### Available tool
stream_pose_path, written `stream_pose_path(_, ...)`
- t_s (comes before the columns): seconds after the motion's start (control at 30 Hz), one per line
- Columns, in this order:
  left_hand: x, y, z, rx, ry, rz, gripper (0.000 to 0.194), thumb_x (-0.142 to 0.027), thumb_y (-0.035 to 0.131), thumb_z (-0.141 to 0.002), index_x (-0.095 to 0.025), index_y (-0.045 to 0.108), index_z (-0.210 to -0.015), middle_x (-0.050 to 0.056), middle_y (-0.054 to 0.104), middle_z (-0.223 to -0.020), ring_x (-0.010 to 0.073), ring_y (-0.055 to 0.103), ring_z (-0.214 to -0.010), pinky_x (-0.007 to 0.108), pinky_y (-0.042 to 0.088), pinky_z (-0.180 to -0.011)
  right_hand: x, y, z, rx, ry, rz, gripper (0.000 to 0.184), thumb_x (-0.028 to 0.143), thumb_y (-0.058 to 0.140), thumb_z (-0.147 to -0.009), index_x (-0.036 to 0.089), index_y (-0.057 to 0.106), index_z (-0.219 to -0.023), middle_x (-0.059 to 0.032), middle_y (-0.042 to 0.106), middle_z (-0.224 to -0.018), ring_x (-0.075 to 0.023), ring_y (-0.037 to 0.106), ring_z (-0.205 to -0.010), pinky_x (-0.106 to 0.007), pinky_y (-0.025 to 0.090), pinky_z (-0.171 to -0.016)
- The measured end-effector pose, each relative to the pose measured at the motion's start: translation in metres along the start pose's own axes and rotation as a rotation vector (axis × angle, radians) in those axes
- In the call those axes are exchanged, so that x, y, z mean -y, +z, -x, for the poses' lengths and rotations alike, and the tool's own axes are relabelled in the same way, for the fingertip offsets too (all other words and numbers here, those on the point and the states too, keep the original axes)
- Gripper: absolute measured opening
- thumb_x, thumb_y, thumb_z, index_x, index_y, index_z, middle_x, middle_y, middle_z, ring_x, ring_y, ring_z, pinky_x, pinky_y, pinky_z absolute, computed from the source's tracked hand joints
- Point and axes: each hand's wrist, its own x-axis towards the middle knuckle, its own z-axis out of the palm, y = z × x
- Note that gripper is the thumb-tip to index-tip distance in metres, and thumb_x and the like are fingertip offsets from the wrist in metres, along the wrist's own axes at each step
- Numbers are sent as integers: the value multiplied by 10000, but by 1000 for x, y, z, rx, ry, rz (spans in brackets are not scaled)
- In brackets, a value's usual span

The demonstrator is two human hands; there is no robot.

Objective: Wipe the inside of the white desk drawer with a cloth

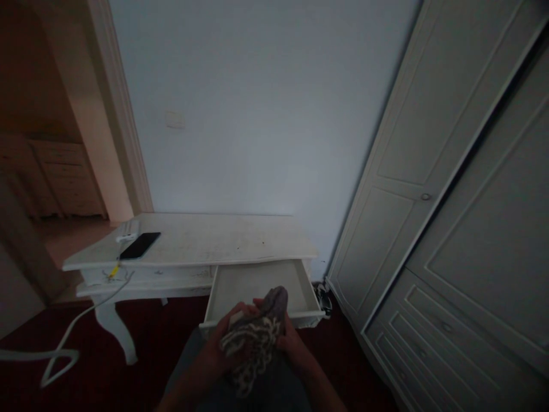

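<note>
Both my hands hold a patterned grey-and-cream cloth (255, 337) in front of me, low in the view. My left hand (223, 340) grips its left side with the fingers curled over it. My right hand (294, 343) grips the right side. Just beyond the cloth an open white drawer (253, 286) is pulled out of a white desk (201, 240). The drawer looks empty where its floor shows.
A black phone (139, 245) and a white charger or power strip (127, 230) lie at the desk's left end; a white cable (64, 337) trails to the dark red floor. A white wardrobe (450, 229) stands at the right. A doorway (55, 143) opens at the left.
</note>
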Motion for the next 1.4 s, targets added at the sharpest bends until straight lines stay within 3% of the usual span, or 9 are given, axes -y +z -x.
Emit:
stream_pose_path(0.2,14,-24,-7,-283,-179,-14,726,-734,810,-692,-223,664,-1186,71,788,-1062,296,747,-996,422,603,-910,-19,-2,6,-164,141,92,981,570,985,-509,226,598,-1343,-139,685,-1349,-414,615,-1283,-582,465,-1089)
stream_pose_path(0.37,4,-70,-36,-434,-20,-324,752,-713,763,-739,-237,594,-1297,72,769,-1113,297,735,-1051,452,584,-969,9,20,-31,-217,-36,491,768,575,853,-749,229,585,-1381,-103,694,-1335,-324,643,-1224,-461,500,-1049)
stream_pose_path(0.53,11,-93,-53,-495,185,-912,583,-577,523,-922,-170,614,-1330,180,678,-1309,360,631,-1249,594,470,-1119,24,21,-62,-219,6,1197,468,537,695,-922,199,639,-1241,-123,736,-1120,-316,678,-1067,-411,498,-929)
stream_pose_path(0.67,28,-65,-52,-127,191,-1218,559,-529,465,-988,-203,608,-1419,153,596,-1509,320,541,-1402,519,399,-1209,13,-12,-67,-157,-30,1473,282,362,584,-1001,218,660,-1231,-124,695,-1244,-284,629,-1180,-370,445,-992)
stream_pose_path(0.77,33,-37,-62,113,45,-1356,827,-647,649,-858,-193,515,-1536,172,421,-1668,373,380,-1541,527,326,-1255,9,-38,-66,-145,36,1527,294,308,549,-1005,212,651,-1264,-121,700,-1246,-262,643,-1150,-345,441,-959)
stream_pose_path(0.93,32,-20,-88,359,-159,-1427,865,-702,770,-673,-245,643,-1397,158,738,-1321,411,688,-1211,518,523,-1038,6,-54,-64,-132,84,1526,267,370,521,-1026,223,673,-1188,-73,749,-1108,-220,673,-1032,-302,426,-870)
stream_pose_path(1.1,37,-21,-79,382,-49,-1495,574,-525,655,-857,-256,648,-1364,145,776,-1229,377,721,-1153,485,533,-985,6,-47,-65,-157,98,1574,266,388,500,-1030,230,697,-1115,-68,762,-1084,-219,688,-1016,-302,413,-830)
stream_pose_path(1.27,28,-31,-70,384,-35,-1477,573,-204,612,-813,-263,641,-1382,110,757,-1307,327,698,-1218,446,517,-1043,7,-45,-65,-182,99,1576,282,420,516,-1017,230,712,-1087,-78,769,-1082,-237,698,-1016,-318,412,-828)
stream_pose_path(1.4,16,-59,-57,226,158,-1332,701,-100,512,-791,-305,604,-1455,40,690,-1444,245,658,-1307,369,492,-1118,5,-46,-64,-204,98,1570,268,417,526,-1010,237,717,-1066,-75,775,-1079,-235,704,-1017,-317,407,-813)
